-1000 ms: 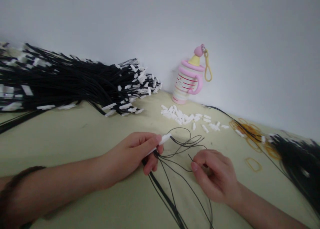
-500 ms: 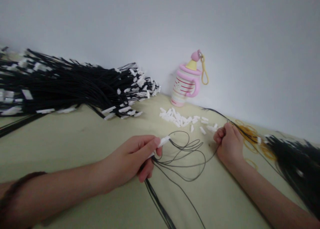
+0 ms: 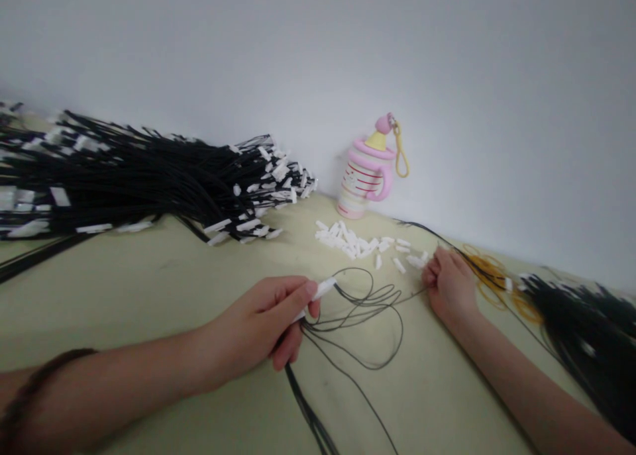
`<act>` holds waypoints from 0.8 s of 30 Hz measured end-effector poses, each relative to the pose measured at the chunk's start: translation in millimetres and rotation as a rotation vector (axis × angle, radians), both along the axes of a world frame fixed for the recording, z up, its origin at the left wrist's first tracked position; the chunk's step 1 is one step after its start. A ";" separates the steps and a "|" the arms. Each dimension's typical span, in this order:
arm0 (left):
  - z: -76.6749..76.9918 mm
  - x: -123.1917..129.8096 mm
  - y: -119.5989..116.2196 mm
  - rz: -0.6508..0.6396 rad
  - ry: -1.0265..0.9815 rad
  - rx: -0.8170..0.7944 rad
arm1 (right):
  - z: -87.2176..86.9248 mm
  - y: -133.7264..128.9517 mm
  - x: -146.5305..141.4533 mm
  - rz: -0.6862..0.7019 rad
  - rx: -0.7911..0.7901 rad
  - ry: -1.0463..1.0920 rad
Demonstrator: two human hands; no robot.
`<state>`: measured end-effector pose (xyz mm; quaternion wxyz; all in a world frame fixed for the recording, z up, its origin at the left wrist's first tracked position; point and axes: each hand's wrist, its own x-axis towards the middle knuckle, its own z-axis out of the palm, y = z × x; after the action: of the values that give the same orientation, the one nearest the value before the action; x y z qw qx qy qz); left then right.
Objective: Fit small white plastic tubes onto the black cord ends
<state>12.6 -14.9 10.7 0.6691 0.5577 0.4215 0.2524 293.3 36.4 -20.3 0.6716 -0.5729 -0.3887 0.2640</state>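
Between the thumb and fingers of my left hand (image 3: 278, 316) is a white plastic connector (image 3: 325, 287), with thin black wires (image 3: 382, 303) looping out of it to the right. A second white piece shows partly under the thumb, and a dark cable bundle (image 3: 311, 408) hangs below the palm. My right hand (image 3: 450, 279) is closed in a pinch on a thin black wire (image 3: 410, 297) that runs back toward the loops. The wire's end is hidden in the fingers. Just left of the right hand lie several loose white connectors (image 3: 348, 240).
At the back left is a large pile of black cables (image 3: 149, 170) with white connectors. A pink striped cup (image 3: 365, 177) with a yellow loop stands against the wall. On the right are yellow rubber bands (image 3: 489, 269) and another black cable bundle (image 3: 586, 336).
My right hand has shifted slightly left, still pinching the wire. The left hand keeps its grip on the connector. The whole view has tilted a little.
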 end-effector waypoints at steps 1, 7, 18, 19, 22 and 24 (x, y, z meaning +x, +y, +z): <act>-0.8 0.2 0.0 0.003 -0.002 0.003 | -1.6 -0.3 -0.4 0.027 -0.017 -0.064; -3.8 0.6 -0.3 -0.004 0.002 0.029 | 4.9 -27.3 -23.2 0.108 0.144 -0.674; -5.3 0.8 0.9 -0.038 0.057 0.053 | 23.9 -84.8 -71.2 0.288 0.503 -1.329; -5.6 0.4 0.6 -0.038 0.060 0.056 | 22.1 -82.6 -70.2 0.312 0.481 -1.314; -5.9 -0.2 -0.3 -0.040 0.063 0.059 | 19.7 -77.8 -68.6 0.403 0.449 -1.299; -5.9 0.0 -0.6 -0.044 0.060 0.057 | 20.3 -77.3 -69.1 0.426 0.455 -1.307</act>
<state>12.6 -15.5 4.7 0.6453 0.5929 0.4217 0.2329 224.3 -41.0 0.0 0.3384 -0.3712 -0.8595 -0.0948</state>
